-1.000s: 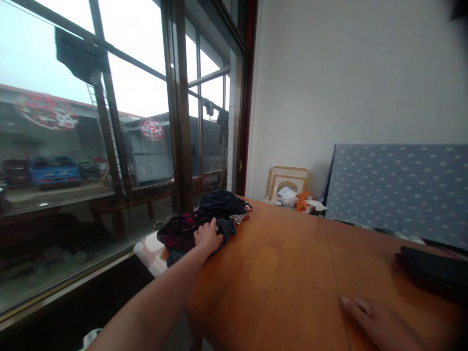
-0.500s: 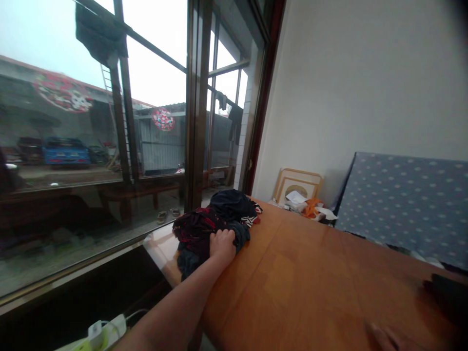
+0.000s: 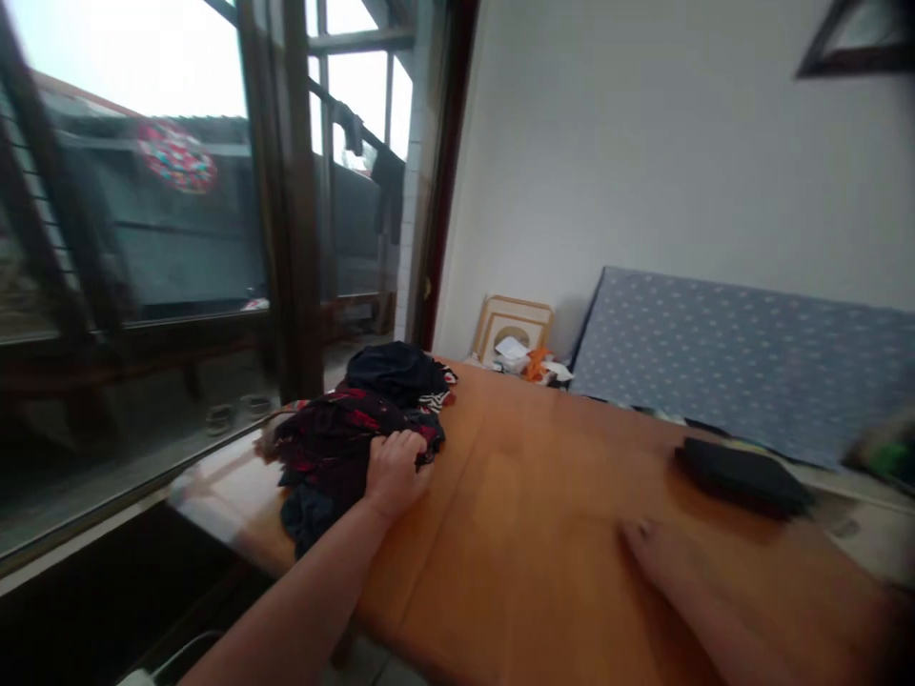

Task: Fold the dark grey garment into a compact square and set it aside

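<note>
At the table's window side lies a heap of clothes. My left hand [image 3: 396,474] has its fingers curled into a dark garment with a red pattern [image 3: 335,433]. Behind it sits a bunched navy garment [image 3: 395,370], with a black-and-white striped bit at its right side. Bluish-grey cloth [image 3: 307,519] shows below the red-patterned garment. My right hand [image 3: 654,553] rests low over the wooden tabletop [image 3: 529,514], apart from the clothes; it is blurred and its fingers are not clear. Beyond it is a dark folded cloth [image 3: 742,474].
A large window [image 3: 278,210] runs along the left. Against the white wall lean a light wooden frame [image 3: 518,310], with papers and an orange item in front, and a blue dotted cloth-covered panel [image 3: 729,353] behind the table.
My view has swung to the right, bringing the dark folded cloth and more of my right arm into sight. My left hand stays on the heap, where the red-patterned garment looks more spread out.
</note>
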The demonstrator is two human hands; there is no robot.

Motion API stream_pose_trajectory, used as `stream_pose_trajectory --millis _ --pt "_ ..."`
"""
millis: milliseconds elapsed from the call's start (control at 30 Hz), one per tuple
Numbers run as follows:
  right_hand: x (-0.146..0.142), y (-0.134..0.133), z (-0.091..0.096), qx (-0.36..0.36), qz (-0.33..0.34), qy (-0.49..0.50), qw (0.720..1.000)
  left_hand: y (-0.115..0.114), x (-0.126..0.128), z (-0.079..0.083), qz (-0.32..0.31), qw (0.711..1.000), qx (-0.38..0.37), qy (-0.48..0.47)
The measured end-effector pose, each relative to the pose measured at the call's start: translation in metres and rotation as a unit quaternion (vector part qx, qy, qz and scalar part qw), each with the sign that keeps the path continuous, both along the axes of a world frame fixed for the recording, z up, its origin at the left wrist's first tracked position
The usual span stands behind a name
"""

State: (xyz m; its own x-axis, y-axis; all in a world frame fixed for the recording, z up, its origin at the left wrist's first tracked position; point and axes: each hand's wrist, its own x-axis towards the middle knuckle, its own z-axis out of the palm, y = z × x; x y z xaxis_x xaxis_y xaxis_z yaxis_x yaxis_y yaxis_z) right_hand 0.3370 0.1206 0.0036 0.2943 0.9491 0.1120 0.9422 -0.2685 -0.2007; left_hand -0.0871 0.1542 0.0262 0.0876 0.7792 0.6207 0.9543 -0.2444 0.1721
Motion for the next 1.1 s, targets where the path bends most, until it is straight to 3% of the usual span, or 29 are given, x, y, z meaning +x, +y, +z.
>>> stream_pose_trajectory --millis 67,200,500,667,900,1100 --pt "0.006 0.012 -0.003 -0.067 -0.041 0.027 0.997 0.005 0.001 -0.001 -0.045 0.998 -0.014 0.030" --pt "0.009 0.018 -0.007 -0.050 -0.133 0.008 0.990 0.014 0.003 -0.002 -0.077 0.995 -0.034 0.057" --pt "-0.001 0.013 -0.004 -0.029 -0.142 0.004 0.989 0.009 0.006 0.003 -0.117 0.988 -0.080 0.067" --pt "-0.001 0.013 -0.002 -0.031 -0.133 0.002 0.991 0.009 0.007 0.007 -0.109 0.990 -0.085 0.002" --pt "-0.001 0.014 -0.003 -0.029 -0.140 -0.002 0.990 0.016 -0.004 0.013 -0.040 0.994 0.021 -0.099" --pt "-0.006 0.010 0.004 -0.034 -0.128 0.006 0.991 0.017 -0.013 0.039 0.138 0.984 0.091 -0.073"
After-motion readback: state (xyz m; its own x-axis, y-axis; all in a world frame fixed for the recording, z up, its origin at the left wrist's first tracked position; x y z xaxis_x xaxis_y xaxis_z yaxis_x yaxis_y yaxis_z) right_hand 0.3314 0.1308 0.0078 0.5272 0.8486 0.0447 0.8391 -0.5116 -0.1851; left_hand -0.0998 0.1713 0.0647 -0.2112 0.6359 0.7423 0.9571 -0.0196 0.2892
